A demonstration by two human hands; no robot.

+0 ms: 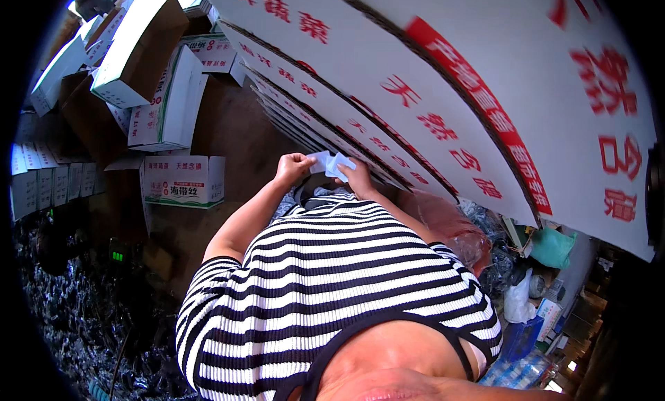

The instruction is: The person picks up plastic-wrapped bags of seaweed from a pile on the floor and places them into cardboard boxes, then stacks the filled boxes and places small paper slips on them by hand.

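In front of my waist, both hands are close together over small pale slips that look like paper or thin plastic. My left hand point(292, 168) is closed, pinching the edge of a whitish slip point(318, 161) between thumb and fingers. Just to its right, my right hand point(359, 179) grips a few bluish-white slips point(339, 166) that fan out toward the left hand. The slips from the two hands nearly meet or overlap; whether they touch I cannot tell. Some of the right fingers are hidden behind the slips.
Large white cardboard panels point(443, 89) with red print lean in layers on the right, close to my right hand. Open cartons point(138, 55) are piled at upper left, with a white carton point(183, 181) below. Dark glossy packets point(83, 311) fill the lower left. A green bag point(554, 247) lies right.
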